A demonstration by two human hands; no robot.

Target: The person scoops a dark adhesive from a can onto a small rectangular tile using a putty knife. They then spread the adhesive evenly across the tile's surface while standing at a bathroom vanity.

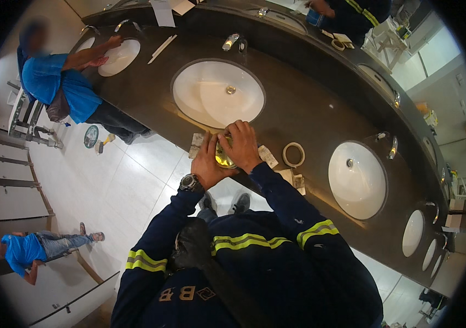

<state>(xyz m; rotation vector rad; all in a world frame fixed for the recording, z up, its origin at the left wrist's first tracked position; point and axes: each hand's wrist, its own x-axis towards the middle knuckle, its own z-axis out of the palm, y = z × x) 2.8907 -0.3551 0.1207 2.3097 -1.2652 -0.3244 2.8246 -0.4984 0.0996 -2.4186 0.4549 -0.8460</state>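
Observation:
At the front edge of the dark countertop, my left hand is wrapped round the side of a small, round, yellow-gold tin. My right hand curls over its top and far side, with the fingers pressed against it. Between them the hands cover much of the tin, so its lid cannot be made out. Beside my left fingers lies a worn, greyish flat piece. A similar smudged piece is just right of my right hand. Farther right is a roll of masking tape.
An oval white sink with a chrome tap lies beyond my hands; another sink is to the right. A person in blue works at the far-left sink. Another person is by the left wall.

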